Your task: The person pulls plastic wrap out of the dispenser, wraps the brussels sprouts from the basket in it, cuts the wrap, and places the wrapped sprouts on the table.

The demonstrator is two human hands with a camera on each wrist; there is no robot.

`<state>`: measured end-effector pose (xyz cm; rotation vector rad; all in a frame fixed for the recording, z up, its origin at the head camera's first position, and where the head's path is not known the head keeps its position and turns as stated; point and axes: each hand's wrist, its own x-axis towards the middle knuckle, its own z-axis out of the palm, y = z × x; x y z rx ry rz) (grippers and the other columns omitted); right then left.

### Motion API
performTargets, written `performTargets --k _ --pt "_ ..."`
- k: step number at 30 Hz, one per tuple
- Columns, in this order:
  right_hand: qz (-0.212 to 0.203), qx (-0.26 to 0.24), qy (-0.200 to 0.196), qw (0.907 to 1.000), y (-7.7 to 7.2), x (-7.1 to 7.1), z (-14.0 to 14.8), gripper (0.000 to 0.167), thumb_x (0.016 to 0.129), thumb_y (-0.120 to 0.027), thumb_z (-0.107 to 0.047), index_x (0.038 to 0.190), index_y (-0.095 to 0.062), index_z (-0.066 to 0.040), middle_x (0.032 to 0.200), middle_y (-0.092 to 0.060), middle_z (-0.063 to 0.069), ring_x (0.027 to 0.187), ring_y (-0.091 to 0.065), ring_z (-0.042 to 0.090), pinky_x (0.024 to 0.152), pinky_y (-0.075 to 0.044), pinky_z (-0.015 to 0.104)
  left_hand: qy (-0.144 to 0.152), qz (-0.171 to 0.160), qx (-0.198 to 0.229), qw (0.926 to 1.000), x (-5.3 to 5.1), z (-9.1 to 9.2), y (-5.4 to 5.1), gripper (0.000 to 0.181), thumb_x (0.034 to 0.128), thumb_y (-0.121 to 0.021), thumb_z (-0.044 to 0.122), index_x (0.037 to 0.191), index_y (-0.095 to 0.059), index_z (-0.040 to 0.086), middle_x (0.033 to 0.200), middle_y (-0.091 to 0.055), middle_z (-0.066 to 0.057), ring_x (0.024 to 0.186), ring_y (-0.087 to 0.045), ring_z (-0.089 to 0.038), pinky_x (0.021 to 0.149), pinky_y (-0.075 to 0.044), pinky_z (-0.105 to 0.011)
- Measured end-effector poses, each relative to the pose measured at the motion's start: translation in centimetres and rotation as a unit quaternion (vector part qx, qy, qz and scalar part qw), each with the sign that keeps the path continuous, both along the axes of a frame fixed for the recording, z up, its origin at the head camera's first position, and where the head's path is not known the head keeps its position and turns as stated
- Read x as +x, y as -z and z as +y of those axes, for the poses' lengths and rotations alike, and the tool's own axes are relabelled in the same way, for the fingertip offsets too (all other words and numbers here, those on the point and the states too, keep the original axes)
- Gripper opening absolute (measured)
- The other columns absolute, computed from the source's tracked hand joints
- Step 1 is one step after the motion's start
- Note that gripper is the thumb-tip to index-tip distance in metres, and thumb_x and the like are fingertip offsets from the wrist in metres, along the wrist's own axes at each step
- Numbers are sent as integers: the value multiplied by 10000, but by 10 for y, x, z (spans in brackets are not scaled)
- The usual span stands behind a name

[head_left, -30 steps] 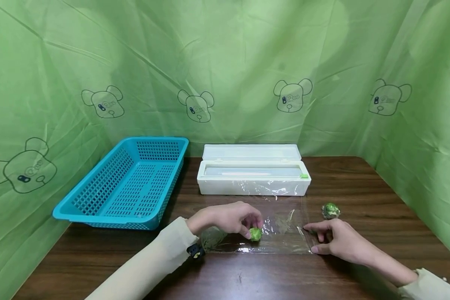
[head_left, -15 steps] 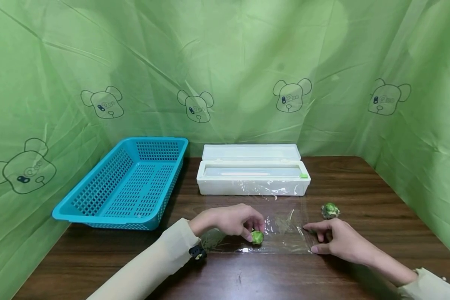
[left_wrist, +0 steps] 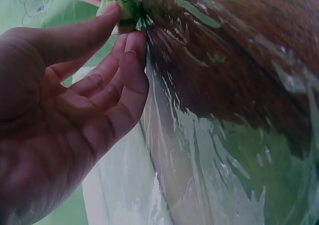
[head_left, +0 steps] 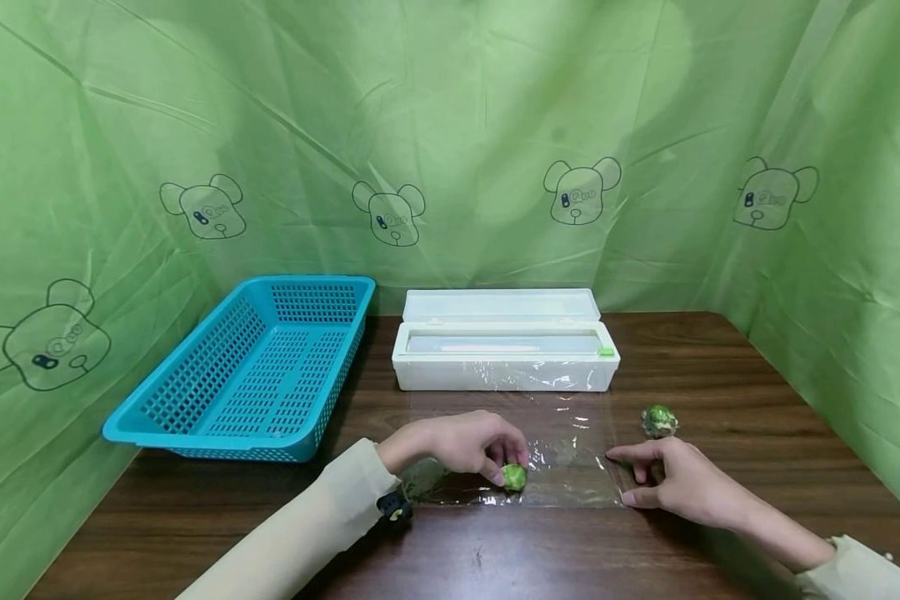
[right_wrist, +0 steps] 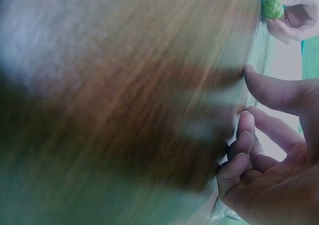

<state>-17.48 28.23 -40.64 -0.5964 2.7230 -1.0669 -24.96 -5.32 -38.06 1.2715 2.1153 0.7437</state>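
Note:
My left hand [head_left: 461,443] pinches a small green sprout [head_left: 513,477] between thumb and fingers, over clear film [head_left: 570,483] spread on the table. In the left wrist view the sprout [left_wrist: 119,8] sits at the thumb tip, with film [left_wrist: 199,150] gathered in creases beside it. At the film's right edge, my right hand [head_left: 682,483] touches down with thumb and index finger apart, the other fingers bent. The right wrist view shows this hand [right_wrist: 274,145] low at the table surface, the sprout [right_wrist: 272,6] beyond it.
A white film box [head_left: 506,375] with its lid raised stands behind the film, which runs out from its front. Left of it is a blue basket [head_left: 311,417]. A second sprout, wrapped in film [head_left: 659,422], lies behind the right hand on the brown table [head_left: 720,358].
Over the last second my left hand has shifted slightly to the right and nearer with the sprout. My right hand has stayed in place.

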Motion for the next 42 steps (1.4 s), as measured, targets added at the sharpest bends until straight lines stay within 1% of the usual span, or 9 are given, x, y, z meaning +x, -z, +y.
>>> performTargets --k 8,15,23,26,28,32,35,39,42 --pt "105 21 -68 9999 -1 2 3 550 821 -917 -237 1288 -728 -15 823 -570 -51 607 -428 23 536 -386 249 105 28 23 9999 -2 -2 0 377 871 -803 -48 1221 -707 52 968 -694 71 858 -655 -27 835 -530 -197" --pt "372 30 -121 9992 -2 6 5 505 848 -899 -239 1274 -735 -23 859 -592 -69 638 -450 19 553 -402 253 -28 -95 -30 9999 -3 -4 0 417 866 -795 -67 1251 -705 63 993 -691 73 861 -662 -38 835 -536 -206" --pt "296 -108 -71 9995 -8 10 5 348 1020 -724 -247 1300 -728 -39 856 -638 -86 614 -504 29 562 -457 264 -49 -40 -53 10000 -3 -4 1 442 878 -801 -49 1291 -711 83 1068 -694 67 852 -661 -38 824 -533 -210" --pt "221 16 -2 9998 -10 10 6 330 1060 -664 -276 1308 -733 -69 970 -694 -66 691 -540 28 622 -470 262 -60 0 -56 10000 -4 -5 0 455 879 -804 -44 1303 -711 90 1085 -686 59 847 -664 -35 825 -533 -211" --pt "206 148 88 9996 -11 10 8 319 1075 -637 -297 1292 -748 -90 1058 -732 -49 814 -591 4 696 -500 252 -96 27 -46 9999 -4 -8 0 472 878 -808 -37 1318 -707 101 1099 -685 53 849 -671 -32 832 -533 -212" --pt "75 148 199 9997 -11 11 12 303 1096 -597 -291 1258 -766 -98 1148 -738 -21 860 -626 16 729 -521 261 -341 15 50 9994 -4 -18 -4 494 887 -811 -11 1350 -692 110 1137 -700 13 868 -677 -34 839 -536 -226" --pt "223 72 72 9997 -10 13 13 288 1063 -659 -277 1259 -759 -92 1008 -720 -31 729 -580 39 637 -493 271 -522 66 134 9985 1 -32 -10 430 907 -813 40 1317 -695 88 1089 -723 -3 867 -669 -44 826 -542 -239" --pt "909 205 -213 9954 -6 15 13 424 899 -861 -316 1247 -758 -97 900 -626 -115 721 -511 44 602 -436 251 -643 344 33 9973 16 -57 -16 292 894 -844 115 1150 -708 78 923 -697 42 821 -637 -48 778 -544 -243" --pt "1271 264 -384 9908 -5 17 13 469 795 -941 -318 1193 -781 -127 957 -618 -131 745 -500 51 611 -416 240 -731 474 -137 9961 26 -76 -15 258 846 -894 129 1007 -693 108 849 -658 39 783 -607 -68 733 -525 -236"
